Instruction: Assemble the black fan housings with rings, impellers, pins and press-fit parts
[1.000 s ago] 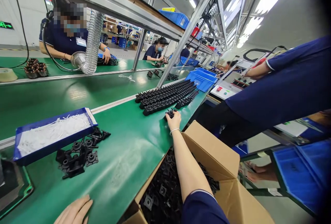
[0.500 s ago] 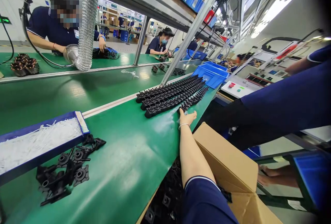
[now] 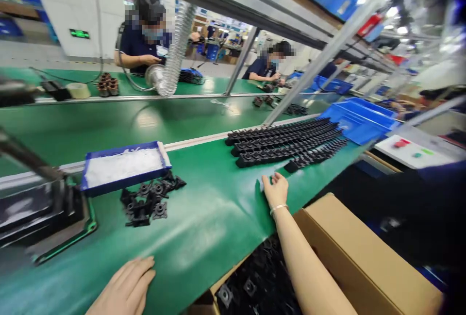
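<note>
My right hand (image 3: 275, 191) is over the green bench top (image 3: 204, 227), its fingers apart and holding nothing that I can see. Just beyond it stand long rows of black plastic parts (image 3: 280, 147), with a shorter row (image 3: 316, 156) nearest the hand. Low in the view, my left hand (image 3: 125, 287) has its fingers stretched out above the bench, with nothing in it. A loose pile of black plastic parts (image 3: 147, 201) lies farther in, beside a blue tray (image 3: 124, 185) of small white pieces. More black parts (image 3: 255, 286) fill an open cardboard box (image 3: 345, 247) below the bench edge.
At the left stands a dark machine (image 3: 47, 208) with a green edge. A blue bin (image 3: 358, 120) sits past the rows. A slanted metal post (image 3: 327, 58) rises behind them. Co-workers (image 3: 145, 38) sit across the bench; a dark-clothed person (image 3: 415, 208) is close at right.
My right hand has drawn back from the front end of the short row. My left hand has come into view at the bottom. The view has swung left, showing the dark machine.
</note>
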